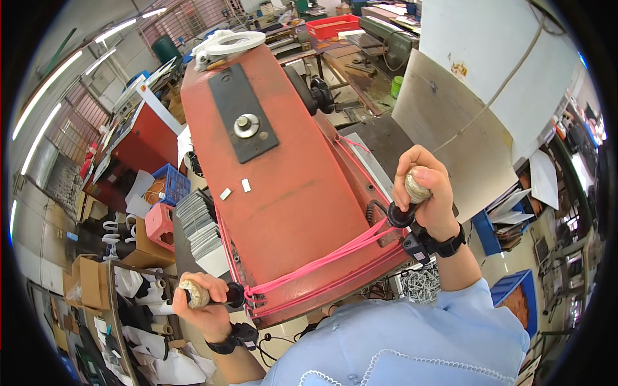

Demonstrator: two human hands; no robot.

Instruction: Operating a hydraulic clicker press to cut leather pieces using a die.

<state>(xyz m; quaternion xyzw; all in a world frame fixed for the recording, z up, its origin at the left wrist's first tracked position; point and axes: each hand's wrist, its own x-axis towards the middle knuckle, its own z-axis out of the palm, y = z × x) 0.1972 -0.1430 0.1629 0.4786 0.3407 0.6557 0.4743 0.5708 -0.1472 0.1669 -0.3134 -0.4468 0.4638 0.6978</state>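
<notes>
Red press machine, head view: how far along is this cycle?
Done: cannot tell, since the machine head hides the work surface. In hand: left hand and right hand each grip a wrapped handle. Left: a stack of grey sheets sits beside the machine.

Red machine top (pixel 290 186) with black plate (pixel 243 112), two small white tags (pixel 235 189) (side by side).

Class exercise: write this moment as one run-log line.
left hand: gripping left handle | right hand: gripping right handle | red machine head: between hands | pink cords: along front edge
</notes>
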